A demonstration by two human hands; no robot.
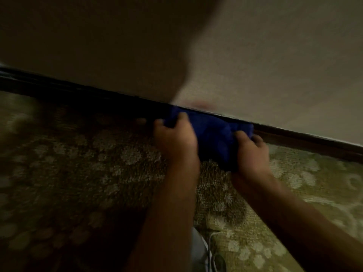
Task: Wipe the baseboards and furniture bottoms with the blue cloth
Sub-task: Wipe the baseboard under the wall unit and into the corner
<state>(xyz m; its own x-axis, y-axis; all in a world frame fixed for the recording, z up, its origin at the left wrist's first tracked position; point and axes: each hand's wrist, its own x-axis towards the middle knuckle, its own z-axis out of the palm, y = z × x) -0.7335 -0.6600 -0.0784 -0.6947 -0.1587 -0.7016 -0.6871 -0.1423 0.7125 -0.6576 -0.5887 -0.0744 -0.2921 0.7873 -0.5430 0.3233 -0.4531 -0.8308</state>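
You are gripping the blue cloth (pixel 214 134) with curled fingers of both left hand (pixel 174 140) and right hand (pixel 251 152), stretching it lengthwise along the baseboard (pixel 306 140).

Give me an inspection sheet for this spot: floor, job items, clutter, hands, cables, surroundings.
Surface: patterned carpet, partly in shadow.
Job's things: blue cloth bunched against the dark baseboard.
Clutter: nothing seen.
Hands: left hand grips the cloth's left end; right hand grips its right end.
Cables: white cord on the carpet at the bottom edge, blurred.
Surroundings: pale wall above the baseboard; reddish smudge just above the cloth.
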